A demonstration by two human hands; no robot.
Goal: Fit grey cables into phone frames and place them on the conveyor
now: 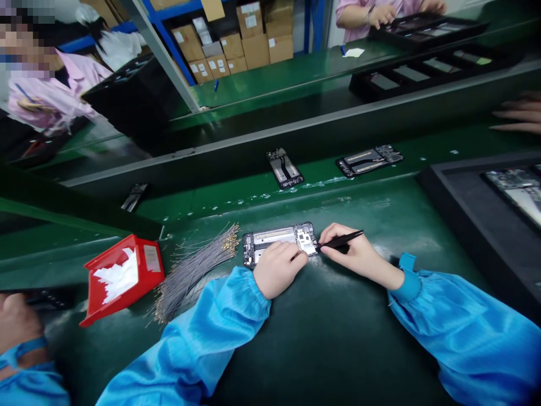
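An opened phone (276, 232) lies flat on the green bench, its circuit board showing at the right end. My left hand (279, 266) is closed over the phone's near edge with bent fingers, and its thumb points at the board; the fingertips are partly hidden. Pinched in my right hand (344, 248) are black tweezers (344, 239), their tips at the board's right edge. Left of the phone lies a bundle of thin grey cables (196, 270) with gold-coloured ends.
A red bin (122, 282) with white pieces stands left of the cables. Two opened phones (285, 168) lie beyond, and another (135, 196) is farther left. A black tray (456, 220) sits at right. Co-workers' hands (17, 321) show at both sides and across the line.
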